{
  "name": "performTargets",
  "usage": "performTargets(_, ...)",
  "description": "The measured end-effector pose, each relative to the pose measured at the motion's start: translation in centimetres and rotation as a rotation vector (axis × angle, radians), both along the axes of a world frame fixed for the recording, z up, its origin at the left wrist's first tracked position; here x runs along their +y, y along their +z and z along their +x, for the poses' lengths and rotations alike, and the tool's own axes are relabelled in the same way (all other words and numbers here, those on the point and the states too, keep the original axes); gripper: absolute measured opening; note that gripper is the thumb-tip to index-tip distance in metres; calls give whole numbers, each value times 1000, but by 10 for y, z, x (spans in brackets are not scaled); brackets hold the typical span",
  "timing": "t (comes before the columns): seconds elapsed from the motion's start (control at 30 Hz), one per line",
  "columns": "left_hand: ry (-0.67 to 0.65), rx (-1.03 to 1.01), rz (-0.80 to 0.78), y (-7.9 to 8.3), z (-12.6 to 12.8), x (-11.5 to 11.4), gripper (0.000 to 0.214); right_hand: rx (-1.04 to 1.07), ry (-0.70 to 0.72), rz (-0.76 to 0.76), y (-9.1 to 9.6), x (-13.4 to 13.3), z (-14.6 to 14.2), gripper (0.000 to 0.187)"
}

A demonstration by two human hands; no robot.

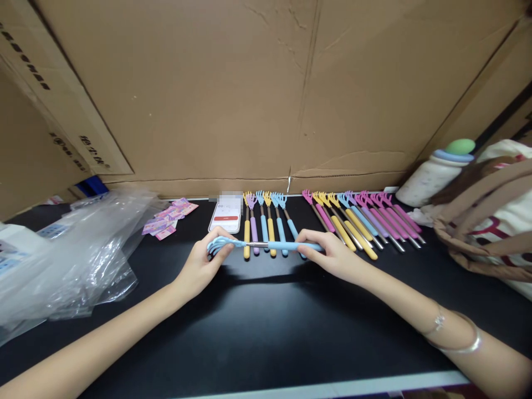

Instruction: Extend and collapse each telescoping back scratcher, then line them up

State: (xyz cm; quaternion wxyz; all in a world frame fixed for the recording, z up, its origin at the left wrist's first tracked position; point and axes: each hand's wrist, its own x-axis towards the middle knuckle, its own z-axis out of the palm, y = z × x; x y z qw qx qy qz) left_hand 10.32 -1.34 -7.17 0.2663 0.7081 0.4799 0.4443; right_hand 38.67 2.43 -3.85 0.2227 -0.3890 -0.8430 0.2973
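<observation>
A light-blue back scratcher (282,245) is held level above the black table, with a short length of its metal rod showing. My left hand (206,259) is closed around its clawed head at the left end. My right hand (328,252) grips the blue handle near its right end. Just behind it lies a row of several back scratchers (271,224) in yellow, purple and blue, claws pointing away. Farther right, another group of back scratchers (369,219) in pink, yellow, blue and purple lies slanted side by side.
A phone (226,213) lies behind my left hand. Small pink printed cards (170,216) and a heap of clear plastic bags (91,249) are at left. A white bottle (432,177) and a fabric bag (486,221) stand at right. Cardboard (249,100) walls the back.
</observation>
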Motion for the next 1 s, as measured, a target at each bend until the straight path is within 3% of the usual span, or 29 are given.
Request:
performTargets(0.53, -34, -43, -30, 8, 7, 2, 23, -110, -62, 433, -8, 3, 6, 23)
performTargets(1.0, -54, -90, -151, 8, 9, -1, 24, -149, -57, 425, -10, 5, 5, 25)
